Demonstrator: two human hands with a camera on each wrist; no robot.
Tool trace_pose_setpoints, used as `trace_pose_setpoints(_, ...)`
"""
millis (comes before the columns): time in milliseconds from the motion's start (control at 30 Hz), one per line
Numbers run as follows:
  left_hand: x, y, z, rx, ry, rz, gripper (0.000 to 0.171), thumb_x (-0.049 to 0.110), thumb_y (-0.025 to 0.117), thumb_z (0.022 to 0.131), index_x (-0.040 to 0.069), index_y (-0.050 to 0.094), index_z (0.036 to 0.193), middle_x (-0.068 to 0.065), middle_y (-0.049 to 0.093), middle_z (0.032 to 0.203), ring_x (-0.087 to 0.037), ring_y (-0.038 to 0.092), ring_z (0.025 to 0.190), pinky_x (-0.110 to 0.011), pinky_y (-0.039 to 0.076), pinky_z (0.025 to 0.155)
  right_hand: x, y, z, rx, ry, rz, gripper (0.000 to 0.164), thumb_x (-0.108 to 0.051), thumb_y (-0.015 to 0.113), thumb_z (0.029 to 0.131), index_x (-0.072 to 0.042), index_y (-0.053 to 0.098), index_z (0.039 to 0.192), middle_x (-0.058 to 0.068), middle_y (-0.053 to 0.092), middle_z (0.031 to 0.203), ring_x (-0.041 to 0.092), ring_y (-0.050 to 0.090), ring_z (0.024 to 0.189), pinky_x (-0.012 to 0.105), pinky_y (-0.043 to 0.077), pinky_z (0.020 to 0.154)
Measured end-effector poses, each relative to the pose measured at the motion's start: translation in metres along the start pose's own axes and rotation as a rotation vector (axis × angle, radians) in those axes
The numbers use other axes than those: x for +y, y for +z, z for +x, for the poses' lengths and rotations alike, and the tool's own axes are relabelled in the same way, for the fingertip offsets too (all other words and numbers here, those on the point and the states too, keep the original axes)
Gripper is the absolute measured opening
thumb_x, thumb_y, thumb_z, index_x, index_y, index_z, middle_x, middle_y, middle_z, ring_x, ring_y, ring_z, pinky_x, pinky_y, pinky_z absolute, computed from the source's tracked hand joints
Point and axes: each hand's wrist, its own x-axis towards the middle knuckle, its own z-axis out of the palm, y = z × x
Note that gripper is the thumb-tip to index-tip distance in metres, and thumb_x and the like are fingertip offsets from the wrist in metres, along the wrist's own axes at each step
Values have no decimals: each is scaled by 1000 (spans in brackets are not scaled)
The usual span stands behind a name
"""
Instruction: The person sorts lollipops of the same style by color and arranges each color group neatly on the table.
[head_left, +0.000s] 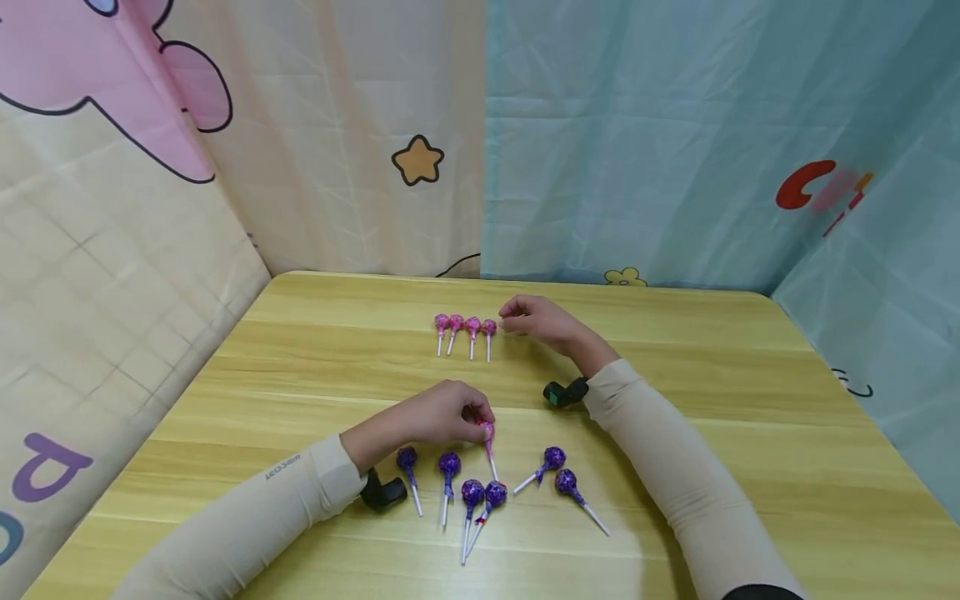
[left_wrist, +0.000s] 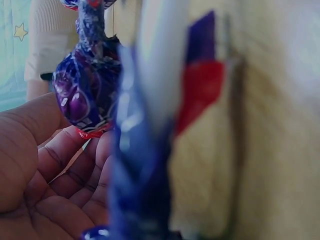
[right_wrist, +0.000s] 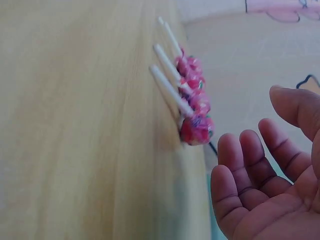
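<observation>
In the head view my left hand [head_left: 453,414] pinches a pink lollipop [head_left: 487,433] by its wrapped head, its stick pointing toward me. Purple lollipops [head_left: 449,465] lie below and beside that hand. The left wrist view has a purple lollipop [left_wrist: 82,95] close in front of my fingers, and the pink one is hidden there. My right hand [head_left: 546,321] hovers at the right end of a row of several pink lollipops [head_left: 472,325]. Its fingers are relaxed with nothing between them, as the right wrist view shows beside the pink heads [right_wrist: 196,130].
The wooden table [head_left: 337,333] meets printed curtains [head_left: 360,125] at its back and sides. Two more purple lollipops [head_left: 566,481] lie right of centre, between my forearms. Black wrist devices [head_left: 382,492] sit under both wrists, close over the table.
</observation>
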Motion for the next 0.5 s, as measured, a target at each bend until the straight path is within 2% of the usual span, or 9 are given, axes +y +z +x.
trace_pose_setpoints(167, 0, 0, 1, 0, 14, -2, 5, 13, 70, 93, 14, 72, 88, 8, 64, 79, -9, 58, 72, -27, 50, 67, -9, -4, -26, -31, -71, -23, 31, -12, 61, 99, 7, 55, 122, 14, 57, 115, 26, 54, 104, 45, 44, 97)
trace_pose_setpoints(267, 0, 0, 2, -1, 17, -2, 6, 14, 71, 93, 12, 72, 88, 8, 64, 78, -9, 58, 72, -27, 50, 67, -13, -6, -43, -53, -95, -11, 28, -10, 60, 99, 8, 55, 120, 20, 57, 119, 27, 55, 106, 48, 44, 99)
trace_pose_setpoints(367, 0, 0, 2, -2, 16, -2, 7, 16, 71, 93, 10, 72, 88, 7, 65, 79, -10, 59, 72, -27, 50, 68, -16, -7, -63, -81, -103, -21, 26, -10, 61, 98, 6, 57, 118, 25, 57, 121, 26, 57, 105, 45, 46, 97)
trace_pose_setpoints(500, 0, 0, 2, 1, 6, 0, 5, 14, 71, 92, 13, 72, 88, 7, 64, 79, -11, 58, 72, -28, 50, 67, -19, -6, -88, -124, -118, -51, 25, -11, 62, 98, 4, 58, 118, 27, 58, 118, 25, 58, 103, 41, 49, 91)
